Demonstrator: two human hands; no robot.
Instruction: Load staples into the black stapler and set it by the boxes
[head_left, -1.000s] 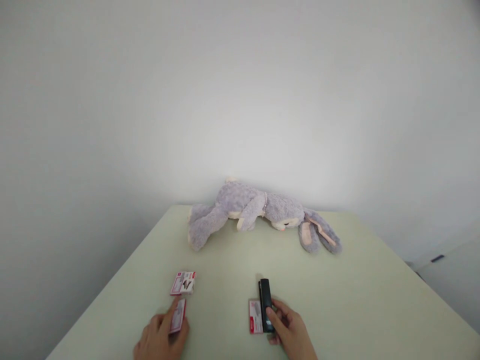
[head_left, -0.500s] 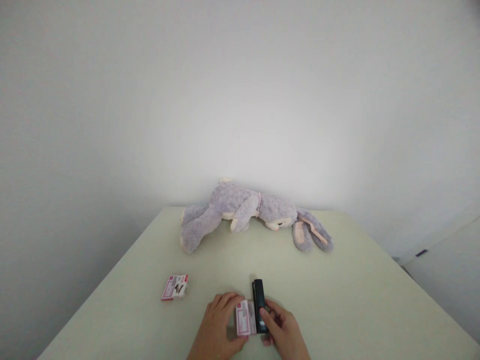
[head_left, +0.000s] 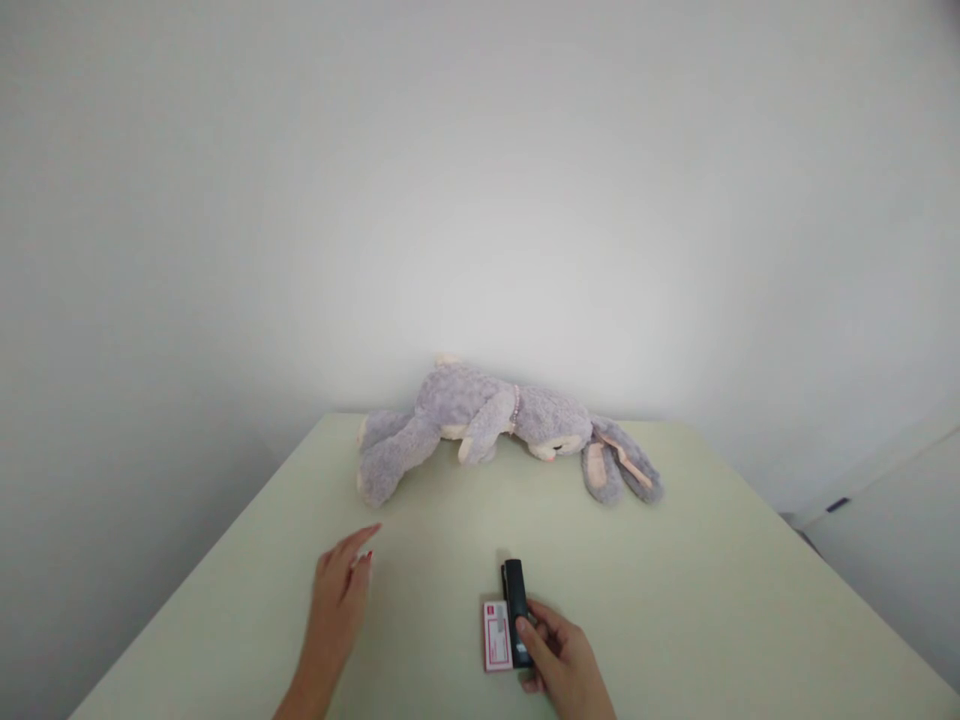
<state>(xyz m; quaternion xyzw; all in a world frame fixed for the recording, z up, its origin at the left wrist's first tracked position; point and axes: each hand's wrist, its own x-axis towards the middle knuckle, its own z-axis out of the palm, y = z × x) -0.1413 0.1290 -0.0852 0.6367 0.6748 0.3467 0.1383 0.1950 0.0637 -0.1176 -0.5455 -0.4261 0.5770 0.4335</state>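
The left hand has moved from the red-and-white box, now lying beside the stapler, to a mostly hidden second box; whether its curved fingers grip cannot be told. The right hand clasps the stapler; one box appears positioned, the other apart.

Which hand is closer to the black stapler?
The right: the right hand grips the black stapler from its right side. The left hand is well off to the stapler's left, not touching it.
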